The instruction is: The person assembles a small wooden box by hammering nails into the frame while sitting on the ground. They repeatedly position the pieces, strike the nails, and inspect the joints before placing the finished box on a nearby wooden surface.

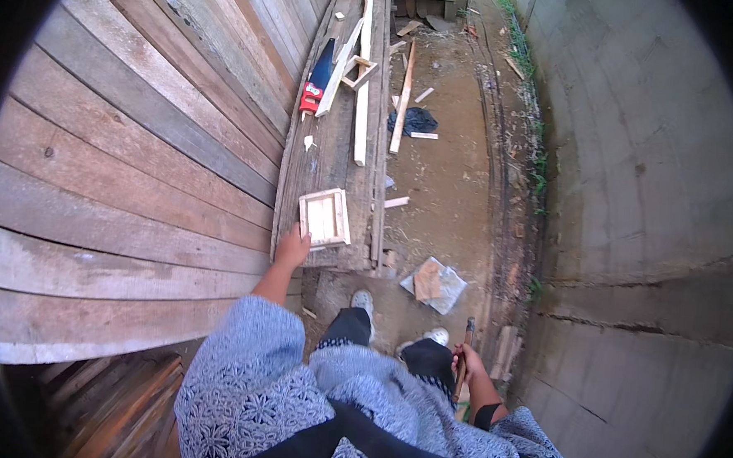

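Note:
A small square wooden frame with light boards across its inside lies near the close end of the rough plank bench. My left hand grips its near left corner, fingers partly hidden by the wood. Low at my right side, away from the bench, my right hand is closed round a brown stick-like tool handle. The handle's upper end is darker; whether it carries a head cannot be made out.
On the bench lie a red-handled saw, long pale strips and another small frame. A plank wall stands left, a concrete wall right. The dirt floor holds offcuts, a black bag and a pale sheet.

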### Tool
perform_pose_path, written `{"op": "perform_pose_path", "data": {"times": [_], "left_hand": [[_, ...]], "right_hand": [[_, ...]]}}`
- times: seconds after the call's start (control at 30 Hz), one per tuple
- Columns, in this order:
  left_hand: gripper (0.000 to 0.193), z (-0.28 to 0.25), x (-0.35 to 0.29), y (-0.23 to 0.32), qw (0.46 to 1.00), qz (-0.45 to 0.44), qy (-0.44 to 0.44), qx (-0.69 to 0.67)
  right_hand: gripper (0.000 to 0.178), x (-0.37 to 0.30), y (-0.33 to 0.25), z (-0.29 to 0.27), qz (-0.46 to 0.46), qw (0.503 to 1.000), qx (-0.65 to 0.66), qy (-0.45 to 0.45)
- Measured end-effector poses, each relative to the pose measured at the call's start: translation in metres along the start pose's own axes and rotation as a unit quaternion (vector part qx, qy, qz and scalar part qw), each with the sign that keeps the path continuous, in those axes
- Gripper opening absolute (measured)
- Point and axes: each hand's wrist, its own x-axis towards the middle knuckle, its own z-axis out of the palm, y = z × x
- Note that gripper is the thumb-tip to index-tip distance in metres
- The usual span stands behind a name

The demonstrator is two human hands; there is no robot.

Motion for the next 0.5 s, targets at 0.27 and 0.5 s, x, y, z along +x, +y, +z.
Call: {"op": "perform_pose_path", "data": {"times": [0.27, 0.5], "left_hand": [[0.047, 0.052, 0.026, -0.027, 0.971, -0.233, 0.041, -0.036], [0.065, 0.055, -0.001, 0.02, 0.948, -0.268, -0.013, -0.169]], "right_hand": [[0.025, -0.179, -0.051, -0.105, -0.092, 0.966, -0.233, 0.065], [0.022, -0.218, -0.037, -0.181, -0.072, 0.91, -0.352, 0.205]]}}
